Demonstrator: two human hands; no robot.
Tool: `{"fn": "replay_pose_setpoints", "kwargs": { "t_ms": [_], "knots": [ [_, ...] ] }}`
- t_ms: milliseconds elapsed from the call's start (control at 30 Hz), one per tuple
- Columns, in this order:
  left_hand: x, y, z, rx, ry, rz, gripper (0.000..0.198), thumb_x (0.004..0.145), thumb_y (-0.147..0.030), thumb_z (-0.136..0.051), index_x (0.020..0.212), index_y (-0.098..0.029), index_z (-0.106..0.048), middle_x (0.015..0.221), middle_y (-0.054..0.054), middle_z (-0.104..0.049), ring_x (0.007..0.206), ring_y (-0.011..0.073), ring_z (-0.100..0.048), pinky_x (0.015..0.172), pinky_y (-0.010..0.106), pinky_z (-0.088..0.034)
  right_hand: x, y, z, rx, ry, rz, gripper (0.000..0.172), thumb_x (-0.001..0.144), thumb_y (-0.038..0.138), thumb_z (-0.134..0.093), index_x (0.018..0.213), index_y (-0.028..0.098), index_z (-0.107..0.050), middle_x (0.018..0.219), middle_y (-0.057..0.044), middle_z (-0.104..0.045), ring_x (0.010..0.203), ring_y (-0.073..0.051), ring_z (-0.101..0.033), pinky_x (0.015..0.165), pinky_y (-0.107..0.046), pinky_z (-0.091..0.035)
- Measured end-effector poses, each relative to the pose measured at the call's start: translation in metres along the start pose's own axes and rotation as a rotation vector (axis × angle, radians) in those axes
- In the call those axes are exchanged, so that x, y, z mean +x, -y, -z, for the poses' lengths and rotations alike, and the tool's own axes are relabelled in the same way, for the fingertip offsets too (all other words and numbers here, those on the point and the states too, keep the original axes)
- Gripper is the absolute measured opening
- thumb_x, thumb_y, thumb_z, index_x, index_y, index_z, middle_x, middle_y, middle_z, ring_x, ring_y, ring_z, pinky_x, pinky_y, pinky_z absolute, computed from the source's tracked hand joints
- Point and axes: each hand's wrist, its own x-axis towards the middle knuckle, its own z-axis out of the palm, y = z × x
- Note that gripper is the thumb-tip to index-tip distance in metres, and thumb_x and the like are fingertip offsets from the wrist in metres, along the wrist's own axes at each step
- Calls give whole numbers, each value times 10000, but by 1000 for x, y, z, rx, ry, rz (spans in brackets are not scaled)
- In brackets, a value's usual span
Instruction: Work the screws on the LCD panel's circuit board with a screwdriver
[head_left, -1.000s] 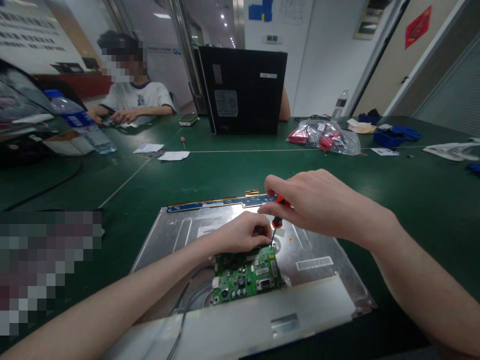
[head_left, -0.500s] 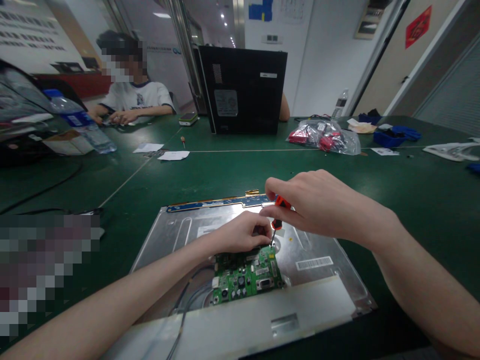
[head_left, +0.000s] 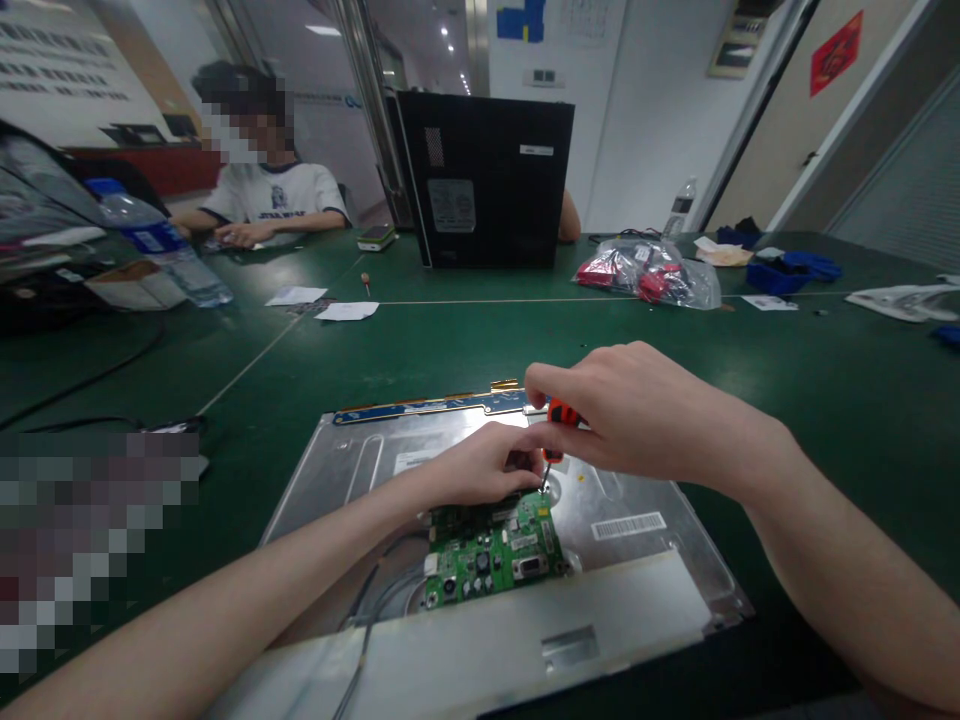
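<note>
We find a green surface [head_left: 420,350] carrying a metal panel [head_left: 615,550], which lies flat with a pale strip [head_left: 465,630] along its near side; a black case [head_left: 502,190] stands towards the far side, well apart from the work; near the middle of the panel sits a green circuit board [head_left: 487,560], its far edge partly hidden by the left hand [head_left: 480,465]; the right hand [head_left: 630,405] is above the board's far right corner, its grip closed round an orange-and-black screwdriver [head_left: 562,412], handle uppermost; the left hand's grip is curled, fingertips at the board's far edge, and we cannot tell whether it pinches anything; the screwdriver's tip points down at that corner, contact unconfirmed. We judge the step in hand to be screwdriver work at this corner; the direction of turning we cannot determine; the next move calls, in our judgement, for a well-seated tip and a steady board.
</note>
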Motion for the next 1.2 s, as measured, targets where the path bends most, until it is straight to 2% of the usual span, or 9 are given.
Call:
{"fn": "replay_pose_setpoints", "kwargs": {
  "t_ms": [100, 200, 333, 467, 567, 700, 967, 1200],
  "knots": [
    [0, 2, 0, 31, -16, 13, 29, 768, -178, -617, 755, -151, -622, 738, 11, -643, 669, 145, -568, 624, 237, -423, -1, 1, 2, 42, -1, 23, 167, 930, 338, -419, 917, 204, -516, 642, 20, -554, 504, -102, -398, 487, -254, -196],
    [1, 5, -1, 18, -3, -1, 36, 766, -176, -614, 767, -142, -626, 722, 14, -639, 656, 146, -566, 612, 235, -425, -3, 3, 4, 76, 1, 64, 107, 854, 252, -500, 943, 194, -493, 715, 15, -586, 529, -100, -407, 493, -251, -216],
    [2, 6, 0, -1, -1, -14, 27, 755, -165, -610, 735, -148, -619, 706, 3, -627, 656, 144, -559, 600, 230, -420, -4, 2, 3, 65, 8, 70, 168, 843, 323, -547, 936, 190, -501, 720, 11, -595, 545, -104, -429, 497, -249, -224],
    [2, 2, 1, -22, 8, 1, 18, 746, -143, -615, 754, -158, -622, 701, -7, -631, 659, 138, -565, 622, 230, -426, -2, -1, 0, 31, -18, 25, 230, 920, 421, -447, 910, 206, -528, 637, 21, -562, 506, -105, -411, 488, -250, -202],
    [1, 2, 0, -13, -8, 13, 18, 747, -138, -615, 734, -150, -614, 702, -1, -631, 647, 134, -560, 607, 227, -419, -2, 0, 1, 36, -12, 34, 193, 932, 361, -412, 915, 206, -525, 634, 23, -556, 501, -104, -395, 488, -254, -198],
    [2, 6, -2, -15, 4, -9, 53, 763, -165, -605, 714, -147, -612, 677, -4, -613, 625, 131, -548, 579, 223, -410, -4, 3, 4, 62, 14, 57, 148, 850, 290, -504, 952, 183, -496, 726, 2, -598, 533, -104, -413, 496, -253, -218],
    [1, 1, 0, -12, -4, 17, 21, 751, -140, -608, 755, -155, -623, 733, 1, -648, 670, 139, -570, 619, 227, -422, -2, 0, 1, 32, 12, -1, 171, 922, 362, -428, 941, 210, -505, 660, 18, -580, 508, -109, -418, 494, -256, -200],
    [3, 5, 0, -23, -6, -24, 90, 752, -141, -610, 664, -144, -596, 635, -19, -592, 599, 118, -533, 570, 209, -393, -4, 2, 4, 57, 14, 35, 161, 841, 301, -519, 949, 185, -488, 718, 7, -599, 536, -105, -429, 498, -254, -224]
  ]
}}
